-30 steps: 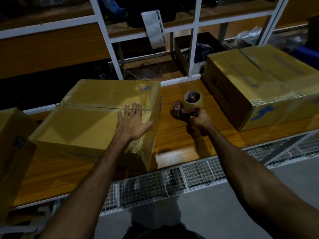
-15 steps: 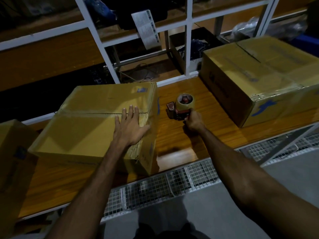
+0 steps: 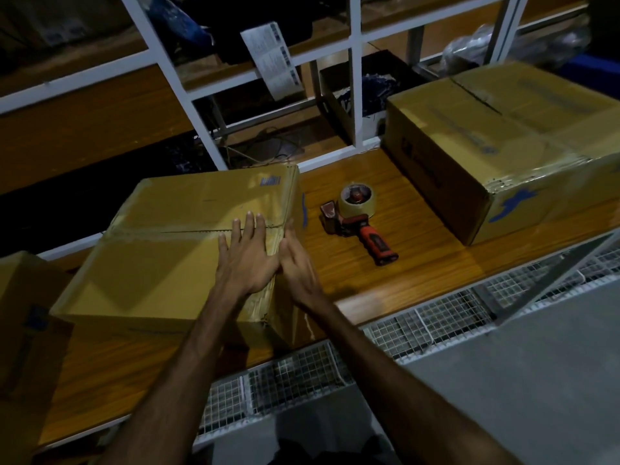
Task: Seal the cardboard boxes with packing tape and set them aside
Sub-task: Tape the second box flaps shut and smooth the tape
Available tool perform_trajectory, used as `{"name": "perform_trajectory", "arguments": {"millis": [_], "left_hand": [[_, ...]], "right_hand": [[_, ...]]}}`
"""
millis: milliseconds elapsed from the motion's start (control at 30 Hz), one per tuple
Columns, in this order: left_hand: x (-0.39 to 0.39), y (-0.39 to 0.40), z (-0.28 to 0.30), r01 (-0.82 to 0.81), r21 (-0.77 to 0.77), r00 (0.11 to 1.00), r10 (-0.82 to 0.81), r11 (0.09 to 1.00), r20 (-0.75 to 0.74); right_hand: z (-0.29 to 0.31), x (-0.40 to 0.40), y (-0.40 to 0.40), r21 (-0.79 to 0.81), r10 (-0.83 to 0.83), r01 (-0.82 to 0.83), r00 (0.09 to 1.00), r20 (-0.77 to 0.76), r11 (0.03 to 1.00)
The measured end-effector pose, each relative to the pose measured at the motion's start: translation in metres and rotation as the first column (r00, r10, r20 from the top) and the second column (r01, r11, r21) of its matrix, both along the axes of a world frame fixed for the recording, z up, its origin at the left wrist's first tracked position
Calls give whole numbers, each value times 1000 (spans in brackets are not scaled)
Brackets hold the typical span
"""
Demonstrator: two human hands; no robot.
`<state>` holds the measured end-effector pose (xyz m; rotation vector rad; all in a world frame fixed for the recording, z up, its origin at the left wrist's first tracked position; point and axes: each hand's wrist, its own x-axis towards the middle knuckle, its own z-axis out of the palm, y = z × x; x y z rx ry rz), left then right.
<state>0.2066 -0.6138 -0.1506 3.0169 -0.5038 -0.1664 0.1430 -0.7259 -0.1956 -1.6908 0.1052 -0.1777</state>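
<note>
Hands both on middle cardboard box (image 3: 174, 250). Left hand (image 3: 246, 260) flat, fingers spread, palm down on box top near its right edge, fingertips reaching the centre seam. Right hand (image 3: 297, 263) open, pressed against the box's right side at the top corner, touching left hand; gripping nothing. Box sits on wooden table (image 3: 396, 263), flaps shut, tape along seam. Small blue printed label (image 3: 270, 180) at far right corner of top, text unreadable. Blue mark on right side face, partly hidden. Tape dispenser (image 3: 357, 219) lies free on table just right of box, red-black handle toward camera, tan roll on it. Second box (image 3: 510, 142) further right, closed, blue logo on near face, faint print on top too blurred to read. Third box (image 3: 23, 330) at left edge. White-framed rack (image 3: 355, 78) behind, paper sheet (image 3: 273, 60) with printed labels hanging, unreadable.
</note>
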Motion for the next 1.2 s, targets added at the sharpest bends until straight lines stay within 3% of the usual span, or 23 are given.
{"name": "perform_trajectory", "arguments": {"millis": [200,467,733,900,1000,1100,1200], "left_hand": [[-2,-1,4,0,-15,1000,0,1000,-7],[-2,0,1,44,-35,999,-44,998,4],[2,0,-6,158,-102,987,-157,982,23],[-1,1,-1,245,-93,970,-243,965,33],[1,5,7,223,-266,969,-242,938,-40],[13,25,13,154,-506,948,-270,849,-165],[25,57,9,165,-479,959,-253,862,-125]], "right_hand": [[-9,10,4,56,21,-18,999,-48,998],[21,34,-2,191,51,-15,982,-184,982],[6,15,14,214,55,-17,983,-172,977],[-12,44,10,191,9,33,976,-216,981],[6,40,14,109,-77,101,974,-211,989],[18,28,12,10,-80,82,983,-165,997],[18,30,10,-83,-84,71,982,-167,994]]}}
